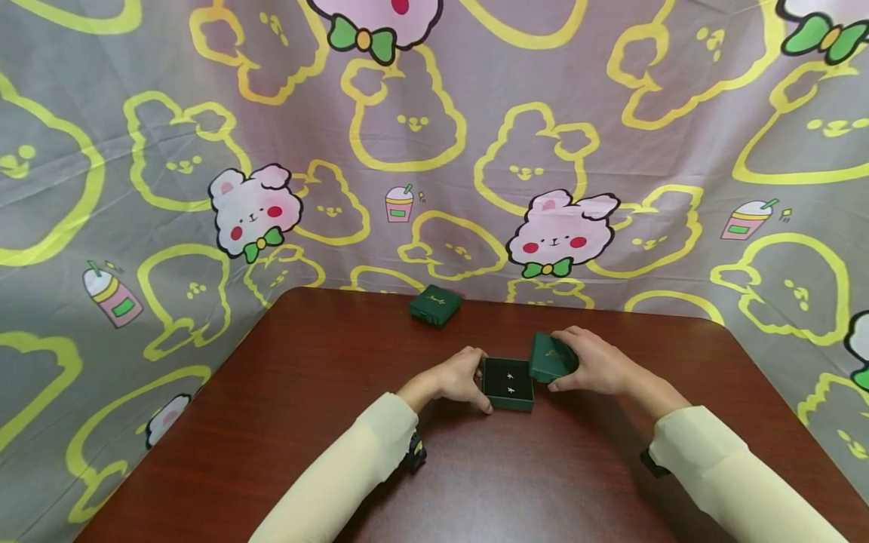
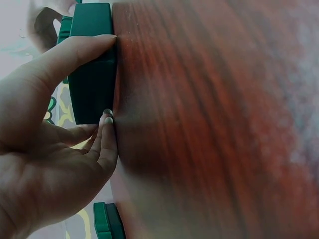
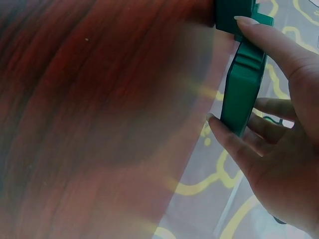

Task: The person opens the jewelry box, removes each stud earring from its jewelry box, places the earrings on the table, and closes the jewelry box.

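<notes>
A dark green jewelry box base [image 1: 509,405] sits uncovered on the table, two small star-shaped earrings [image 1: 511,391] on its black insert. My left hand [image 1: 462,377] holds the base at its left side; in the left wrist view the thumb lies on the front wall of the base [image 2: 92,94] and the fingertips reach its lower corner. Just right of the base, my right hand [image 1: 597,363] grips the green lid [image 1: 548,358], tilted, with gold lettering on top. The right wrist view shows the lid [image 3: 241,84] between thumb and fingers, overlapping the base's edge.
A second green box [image 1: 435,305], closed and with gold lettering, stands near the table's back edge, left of my hands. The reddish-brown table [image 1: 305,422] meets a patterned cloth [image 1: 448,226] with rabbit drawings at the back and sides.
</notes>
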`<state>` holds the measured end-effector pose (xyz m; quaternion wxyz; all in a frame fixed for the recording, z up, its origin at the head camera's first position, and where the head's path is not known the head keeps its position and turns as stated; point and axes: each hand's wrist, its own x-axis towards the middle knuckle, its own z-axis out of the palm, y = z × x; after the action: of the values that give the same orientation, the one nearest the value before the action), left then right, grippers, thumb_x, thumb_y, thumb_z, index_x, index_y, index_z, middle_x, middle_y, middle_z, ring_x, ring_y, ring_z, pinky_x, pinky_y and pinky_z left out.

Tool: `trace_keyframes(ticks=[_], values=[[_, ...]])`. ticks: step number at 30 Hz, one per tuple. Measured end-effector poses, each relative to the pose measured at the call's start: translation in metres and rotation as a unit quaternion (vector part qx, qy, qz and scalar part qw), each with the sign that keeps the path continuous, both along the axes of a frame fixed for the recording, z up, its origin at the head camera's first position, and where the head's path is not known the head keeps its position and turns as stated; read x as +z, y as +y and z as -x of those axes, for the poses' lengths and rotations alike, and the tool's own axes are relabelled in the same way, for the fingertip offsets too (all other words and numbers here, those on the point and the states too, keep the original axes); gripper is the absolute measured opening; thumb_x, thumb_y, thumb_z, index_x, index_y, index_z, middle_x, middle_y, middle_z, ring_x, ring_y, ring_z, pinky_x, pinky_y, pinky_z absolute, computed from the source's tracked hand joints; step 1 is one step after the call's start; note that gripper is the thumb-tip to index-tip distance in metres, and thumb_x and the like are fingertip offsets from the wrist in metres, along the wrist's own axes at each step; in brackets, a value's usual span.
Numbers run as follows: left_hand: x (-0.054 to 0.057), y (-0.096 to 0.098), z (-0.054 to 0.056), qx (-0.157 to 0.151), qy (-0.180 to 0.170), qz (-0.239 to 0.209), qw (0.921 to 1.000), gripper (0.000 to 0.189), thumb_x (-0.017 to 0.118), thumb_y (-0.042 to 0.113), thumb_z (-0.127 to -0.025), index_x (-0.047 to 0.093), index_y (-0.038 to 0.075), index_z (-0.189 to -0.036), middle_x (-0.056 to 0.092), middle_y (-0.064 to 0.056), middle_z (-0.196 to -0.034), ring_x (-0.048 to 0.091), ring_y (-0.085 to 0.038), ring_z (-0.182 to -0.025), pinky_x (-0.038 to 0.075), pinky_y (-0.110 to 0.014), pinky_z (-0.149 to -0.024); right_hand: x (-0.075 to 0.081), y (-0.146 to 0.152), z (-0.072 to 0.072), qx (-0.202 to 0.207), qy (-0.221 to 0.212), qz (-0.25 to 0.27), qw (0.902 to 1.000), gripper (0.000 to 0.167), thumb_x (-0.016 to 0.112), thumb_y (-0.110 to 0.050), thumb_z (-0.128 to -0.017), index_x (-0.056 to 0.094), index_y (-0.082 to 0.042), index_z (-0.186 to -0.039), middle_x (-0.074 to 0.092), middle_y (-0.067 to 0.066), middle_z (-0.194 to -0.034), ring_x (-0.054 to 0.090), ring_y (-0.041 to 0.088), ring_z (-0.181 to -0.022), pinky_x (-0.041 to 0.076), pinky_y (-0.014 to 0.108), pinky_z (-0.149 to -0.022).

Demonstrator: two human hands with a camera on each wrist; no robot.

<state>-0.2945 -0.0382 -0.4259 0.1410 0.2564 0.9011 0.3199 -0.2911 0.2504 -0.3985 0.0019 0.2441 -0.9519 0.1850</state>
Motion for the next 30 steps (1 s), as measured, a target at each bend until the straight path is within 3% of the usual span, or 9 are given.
trace_keyframes(ticks=[8, 15, 30], values=[[-0.001, -0.001, 0.000, 0.002, -0.003, -0.004, 1.0000, 0.080, 0.098, 0.017, -0.065, 0.053, -0.001, -0.129, 0.052, -0.005, -0.107, 0.051, -0.012, -0.094, 0.044, -0.024, -0.084, 0.000, 0.000, -0.001, -0.006, 0.012, -0.021, 0.9997, 0.094, 0.092, -0.044, -0.071, 0.051, 0.004, -0.142, 0.055, 0.021, -0.134, 0.054, 0.033, -0.111, 0.052, 0.048, -0.081], [-0.001, -0.002, 0.000, -0.003, -0.003, -0.008, 1.0000, 0.076, 0.097, 0.016, -0.065, 0.055, -0.001, -0.125, 0.051, -0.006, -0.107, 0.050, -0.012, -0.094, 0.044, -0.024, -0.083, -0.002, 0.003, 0.000, -0.012, 0.005, -0.054, 0.9985, 0.098, 0.091, -0.046, -0.072, 0.048, 0.004, -0.145, 0.050, 0.025, -0.141, 0.050, 0.041, -0.125, 0.050, 0.062, -0.090], [-0.001, 0.000, 0.002, -0.003, -0.006, 0.000, 1.0000, 0.080, 0.097, 0.018, -0.067, 0.052, -0.001, -0.130, 0.052, -0.006, -0.107, 0.050, -0.013, -0.095, 0.044, -0.025, -0.084, -0.005, 0.013, 0.008, -0.020, 0.016, -0.048, 0.9985, 0.098, 0.092, -0.047, -0.070, 0.050, 0.005, -0.143, 0.053, 0.024, -0.137, 0.052, 0.037, -0.117, 0.052, 0.058, -0.086]])
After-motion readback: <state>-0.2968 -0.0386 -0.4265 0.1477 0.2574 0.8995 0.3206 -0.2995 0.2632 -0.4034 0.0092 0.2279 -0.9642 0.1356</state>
